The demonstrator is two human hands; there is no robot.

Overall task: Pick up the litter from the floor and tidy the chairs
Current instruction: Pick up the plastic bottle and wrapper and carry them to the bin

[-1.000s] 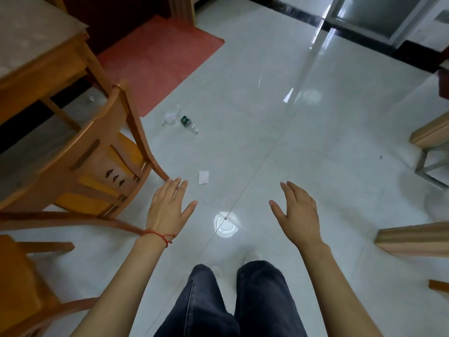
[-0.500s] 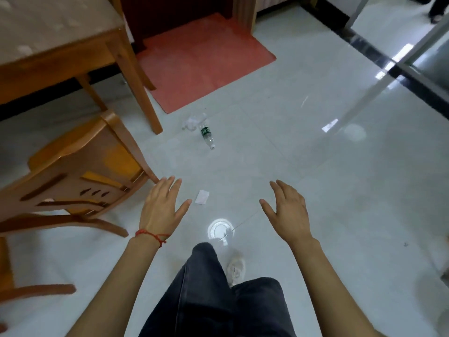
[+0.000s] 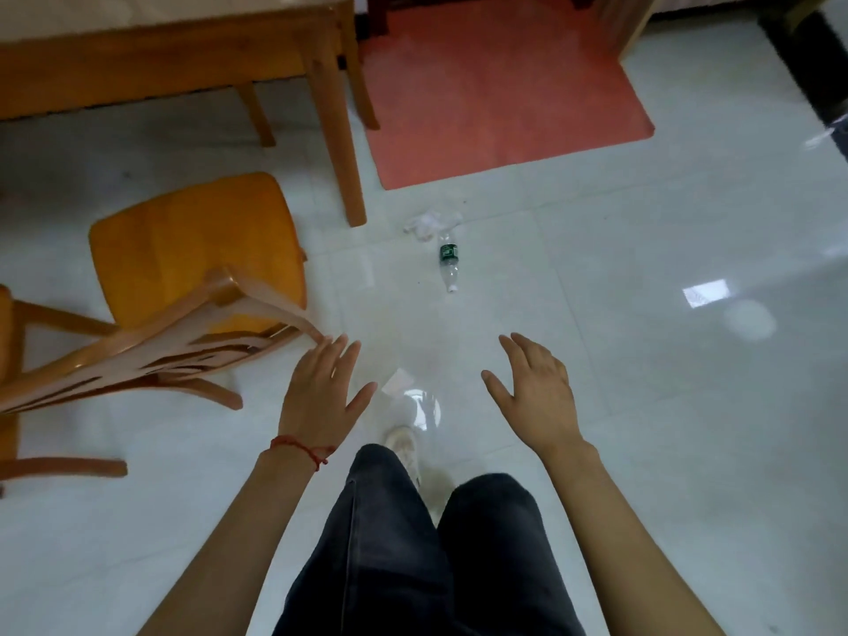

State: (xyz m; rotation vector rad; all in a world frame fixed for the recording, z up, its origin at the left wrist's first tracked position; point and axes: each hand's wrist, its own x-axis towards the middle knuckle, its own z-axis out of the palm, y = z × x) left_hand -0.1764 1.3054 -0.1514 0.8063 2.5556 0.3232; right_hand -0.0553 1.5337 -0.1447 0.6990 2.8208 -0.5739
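Observation:
A clear plastic bottle (image 3: pixel 449 263) with a green label lies on the white tile floor ahead, its cap toward me. Crumpled white tissue (image 3: pixel 431 221) lies just beyond it. A small flat paper scrap (image 3: pixel 398 380) lies on the floor between my hands. A wooden chair (image 3: pixel 192 286) with an orange seat stands at the left, its backrest toward me. My left hand (image 3: pixel 321 392) hovers flat with fingers spread, fingertips close to the backrest's corner. My right hand (image 3: pixel 534 392) hovers flat and empty over the floor.
A wooden table (image 3: pixel 174 52) stands at the upper left, one leg (image 3: pixel 342 144) near the tissue. A red mat (image 3: pixel 500 89) lies beyond the litter. Part of another chair (image 3: pixel 9 383) shows at the left edge. My legs and a white shoe (image 3: pixel 404 447) are below.
The view has swung left and forward, so the bottle, tissue and table appear nearer and more centred. Both hands stay flat and empty, the left now close to the chair's backrest.

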